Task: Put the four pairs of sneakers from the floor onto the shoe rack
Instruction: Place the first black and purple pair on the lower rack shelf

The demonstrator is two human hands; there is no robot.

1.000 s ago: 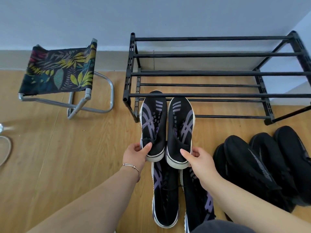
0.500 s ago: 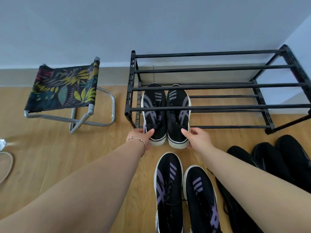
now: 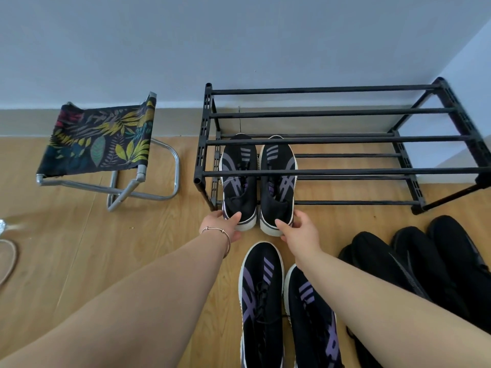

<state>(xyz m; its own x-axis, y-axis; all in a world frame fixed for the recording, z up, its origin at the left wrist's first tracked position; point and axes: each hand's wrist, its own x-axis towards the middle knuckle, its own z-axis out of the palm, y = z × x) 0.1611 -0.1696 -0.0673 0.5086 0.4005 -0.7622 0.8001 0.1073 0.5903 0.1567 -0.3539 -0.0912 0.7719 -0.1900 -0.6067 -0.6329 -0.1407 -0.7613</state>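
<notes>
A black two-tier shoe rack [image 3: 345,140] stands against the wall. A pair of black sneakers with purple stripes lies on its lower tier at the left end, toes toward the wall. My left hand [image 3: 223,226] grips the heel of the left sneaker [image 3: 239,187]; my right hand [image 3: 299,229] grips the heel of the right sneaker [image 3: 277,187]. A second black-and-purple pair [image 3: 287,306] sits on the floor between my forearms. Several all-black sneakers [image 3: 414,264] lie on the floor at the right.
A folding stool [image 3: 103,139] with a leaf-print fabric seat and metal frame stands left of the rack. A pale cord loop [image 3: 8,257] lies at the left edge. The floor is light wood.
Both hands carried the purple-striped pair forward from above the floor and slid it onto the rack's lower tier. My view moved closer to the rack.
</notes>
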